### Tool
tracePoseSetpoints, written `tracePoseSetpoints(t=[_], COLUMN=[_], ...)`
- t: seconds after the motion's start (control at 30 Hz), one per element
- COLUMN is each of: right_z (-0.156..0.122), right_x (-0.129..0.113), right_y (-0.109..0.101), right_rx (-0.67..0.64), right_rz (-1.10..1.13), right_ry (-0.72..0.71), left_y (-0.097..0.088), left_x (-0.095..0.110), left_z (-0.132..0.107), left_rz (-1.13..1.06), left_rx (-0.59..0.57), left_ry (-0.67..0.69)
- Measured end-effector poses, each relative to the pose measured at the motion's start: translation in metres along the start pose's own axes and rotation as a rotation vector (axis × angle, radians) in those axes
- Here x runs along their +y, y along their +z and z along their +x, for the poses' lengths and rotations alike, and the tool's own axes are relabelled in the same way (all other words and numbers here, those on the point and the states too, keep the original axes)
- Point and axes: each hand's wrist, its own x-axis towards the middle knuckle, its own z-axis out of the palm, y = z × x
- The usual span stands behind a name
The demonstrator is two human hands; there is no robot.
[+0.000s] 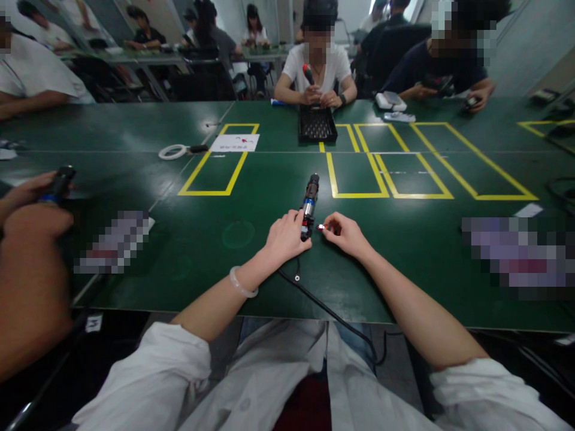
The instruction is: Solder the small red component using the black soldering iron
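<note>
My left hand (286,237) is wrapped round the lower part of a black electric screwdriver (309,194) with a silver section and a blue ring. It lies on the green table with its tip pointing away from me, and dark and red inner parts show at its near end. Just right of it, my right hand (347,234) pinches a small red and white piece (320,227), too small to name. That piece is apart from the screwdriver. A black cable (330,312) with a ring terminal (297,278) beside it runs from under my left hand over the table's front edge.
Yellow tape outlines (359,196) mark the green table (269,281). A black tray (318,127) stands before a person opposite, who holds a red-and-black screwdriver (308,75). A paper sheet (235,142) and white ring (173,152) lie left. Another person's hands (38,209) hold a similar tool.
</note>
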Motion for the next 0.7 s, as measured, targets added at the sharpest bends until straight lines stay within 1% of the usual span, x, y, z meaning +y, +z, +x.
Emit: tracePoseSetpoints(t=[0.1, 0.2, 0.3, 0.43, 0.6, 0.7], right_z=[0.0, 0.0, -0.001, -0.002, -0.002, -0.002], right_x=[0.001, 0.001, 0.001, 0.001, 0.0, 0.0], right_y=[0.0, 0.001, 0.002, 0.001, -0.004, -0.007], right_rx=[-0.019, -0.048, -0.064, -0.069, -0.116, -0.102], right_rz=[-0.015, -0.048, -0.072, -0.037, -0.026, -0.032], right_ry=[-0.015, -0.034, -0.05, -0.071, -0.115, -0.145], left_y=[0.001, 0.002, 0.002, 0.0, -0.001, 0.001], left_x=[0.01, 0.015, 0.016, 0.016, 0.016, 0.015], left_z=[-0.003, -0.006, -0.007, -0.007, -0.008, -0.008], left_rz=[-0.027, -0.047, -0.055, -0.064, -0.063, -0.058], left_rx=[-0.015, -0.014, -0.011, -0.034, -0.028, -0.017], left_ry=[0.032, 0.05, 0.046, 0.032, 0.036, 0.042])
